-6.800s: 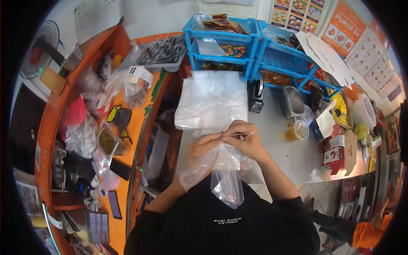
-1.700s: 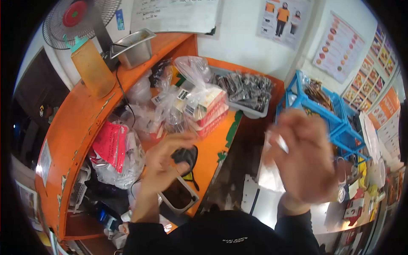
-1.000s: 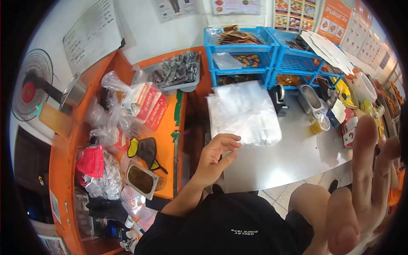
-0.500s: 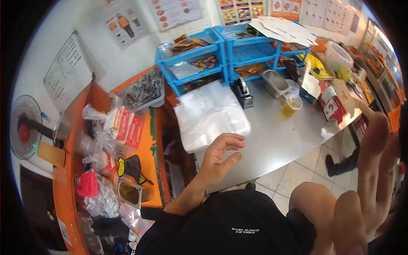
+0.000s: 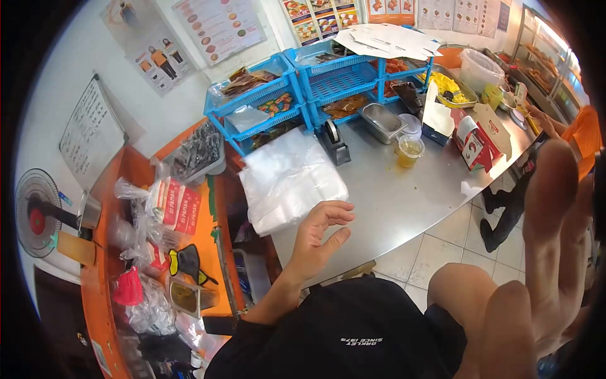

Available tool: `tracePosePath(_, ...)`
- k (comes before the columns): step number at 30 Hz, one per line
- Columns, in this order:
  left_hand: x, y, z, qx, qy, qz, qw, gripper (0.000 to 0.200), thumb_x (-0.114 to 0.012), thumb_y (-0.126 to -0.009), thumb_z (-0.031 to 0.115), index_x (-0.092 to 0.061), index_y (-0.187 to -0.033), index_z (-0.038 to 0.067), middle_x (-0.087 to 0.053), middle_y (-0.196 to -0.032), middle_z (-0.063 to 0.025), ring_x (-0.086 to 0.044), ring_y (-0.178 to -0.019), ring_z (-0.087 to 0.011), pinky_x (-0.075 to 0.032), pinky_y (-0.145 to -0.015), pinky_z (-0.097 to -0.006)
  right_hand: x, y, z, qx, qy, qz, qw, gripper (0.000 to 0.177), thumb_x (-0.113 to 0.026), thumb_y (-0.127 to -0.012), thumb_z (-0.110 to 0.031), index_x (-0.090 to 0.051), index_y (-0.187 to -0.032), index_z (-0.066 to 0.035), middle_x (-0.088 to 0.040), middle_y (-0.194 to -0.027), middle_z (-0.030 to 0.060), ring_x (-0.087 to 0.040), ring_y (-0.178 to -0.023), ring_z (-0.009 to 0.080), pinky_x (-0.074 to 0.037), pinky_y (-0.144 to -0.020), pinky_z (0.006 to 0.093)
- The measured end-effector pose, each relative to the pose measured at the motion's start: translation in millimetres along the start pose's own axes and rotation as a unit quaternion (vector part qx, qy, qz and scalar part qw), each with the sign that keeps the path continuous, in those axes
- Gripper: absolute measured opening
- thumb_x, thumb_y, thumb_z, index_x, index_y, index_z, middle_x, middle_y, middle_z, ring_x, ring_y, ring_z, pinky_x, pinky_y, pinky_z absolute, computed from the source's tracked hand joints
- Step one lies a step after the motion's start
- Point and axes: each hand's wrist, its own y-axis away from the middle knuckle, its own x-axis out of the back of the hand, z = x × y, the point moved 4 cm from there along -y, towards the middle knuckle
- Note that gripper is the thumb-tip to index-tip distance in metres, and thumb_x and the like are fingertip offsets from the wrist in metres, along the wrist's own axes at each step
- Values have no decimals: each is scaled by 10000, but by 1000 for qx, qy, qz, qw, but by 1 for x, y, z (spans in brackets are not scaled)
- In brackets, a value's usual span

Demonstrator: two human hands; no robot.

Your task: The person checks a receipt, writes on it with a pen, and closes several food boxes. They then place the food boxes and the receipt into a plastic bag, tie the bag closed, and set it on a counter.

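My left hand (image 5: 319, 239) is raised over the near edge of the steel table (image 5: 385, 196), fingers slightly curled and thumb apart, holding nothing. Just beyond its fingertips lies a stack of clear plastic bags (image 5: 290, 180). Large and close to the camera at the right, my right hand (image 5: 550, 259) has its fingers apart with nothing visible between them. Behind the bags stands a black tape dispenser (image 5: 336, 144). Farther right on the table are a plastic cup of yellowish liquid (image 5: 409, 151) and a steel container (image 5: 382, 122).
Blue plastic racks (image 5: 303, 112) with packets line the back. Opened cardboard boxes (image 5: 475, 144) stand at the right end. On the left, an orange shelf (image 5: 218, 265) carries red-and-white packs (image 5: 180, 205) and a tray of wrapped items (image 5: 194, 151). A person in an orange shirt (image 5: 584, 140) stands at the far right.
The view has turned slightly right, so the table and racks sit farther left. More of the person in orange shows. Both my hands stay raised in much the same pose.
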Motion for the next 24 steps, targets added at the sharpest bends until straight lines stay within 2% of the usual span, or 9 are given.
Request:
tracePosePath(2, -7, -2, 2, -6, -10, 6, 1000, 214, -601, -846, 14, -590, -1058, 40, -524, -1200, -92, -512, -1096, -169, -413, -932, -320, 3, 4, 3, 3, -4, 1, 1000, 737, -455, -919, -476, -122, -1438, -72, -132, -1410, 238, -391, -1176, 407, -505, -712, 435)
tracePosePath(4, -12, -3, 1, 26, 22, 8, 999, 214, -602, -848, 17, -587, -1059, 42, -523, -1200, -92, -516, -1093, -169, -416, -931, -321, 8, 9, 5, 3, -10, 5, 1000, 733, -454, -919, -473, -126, -1436, -70, -141, -1406, 238, -395, -1172, 405, -504, -715, 432)
tracePosePath(5, -13, -6, 3, -2, -8, -6, 1000, 209, -605, -846, 16, -589, -1053, 39, -524, -1198, -90, -519, -1088, -167, -418, -929, -318, 8, 10, 6, 3, -9, 4, 1000, 732, -453, -920, -472, -127, -1436, -69, -145, -1404, 238, -397, -1170, 404, -504, -716, 431)
tracePosePath(8, -15, -8, 1, -3, -33, 5, 999, 204, -605, -844, 10, -593, -1046, 37, -526, -1196, -89, -518, -1089, -167, -418, -928, -318, 6, 11, 15, -1, -8, -1, 1000, 726, -451, -921, -469, -132, -1434, -67, -158, -1398, 238, -403, -1164, 401, -503, -719, 428)
tracePosePath(10, -18, -8, -5, -1, -33, -1, 999, 201, -605, -841, 5, -596, -1040, 34, -529, -1191, -92, -519, -1087, -168, -419, -927, -318, 1, 12, 23, -9, -70, -12, 997, 722, -450, -921, -467, -135, -1433, -66, -166, -1394, 238, -407, -1160, 398, -502, -721, 425)
tracePosePath(12, -18, -9, -6, -9, -14, 6, 1000, 202, -606, -842, 8, -596, -1042, 35, -530, -1190, -94, -521, -1084, -170, -419, -927, -320, -1, 6, 24, -9, 16, -5, 1000, 719, -449, -922, -465, -139, -1432, -64, -175, -1389, 238, -411, -1156, 396, -502, -724, 423)
tracePosePath(19, -27, -14, -3, -4, -34, -13, 999, 218, -597, -860, 20, -563, -1075, 14, -513, -1196, -108, -535, -1096, -184, -401, -964, -350, 6, 13, 31, -1, 39, 12, 999, 706, -445, -925, -457, -150, -1428, -59, -205, -1375, 238, -426, -1142, 389, -499, -731, 415)
tracePosePath(22, -36, -16, -1, 5, -21, -17, 1000, 206, -615, -841, 24, -591, -1045, 42, -533, -1186, -88, -525, -1071, -167, -412, -927, -319, 6, 11, 36, 0, 44, 12, 999, 701, -443, -926, -454, -155, -1426, -56, -217, -1368, 237, -432, -1136, 386, -499, -735, 412)
tracePosePath(24, -41, -13, 16, -52, -39, 5, 998, 212, -614, -837, 17, -589, -1046, 46, -533, -1180, -85, -525, -1071, -163, -408, -926, -319, 5, 9, 40, -1, 48, 10, 999, 697, -442, -926, -452, -158, -1425, -55, -226, -1364, 237, -436, -1132, 384, -498, -737, 409)
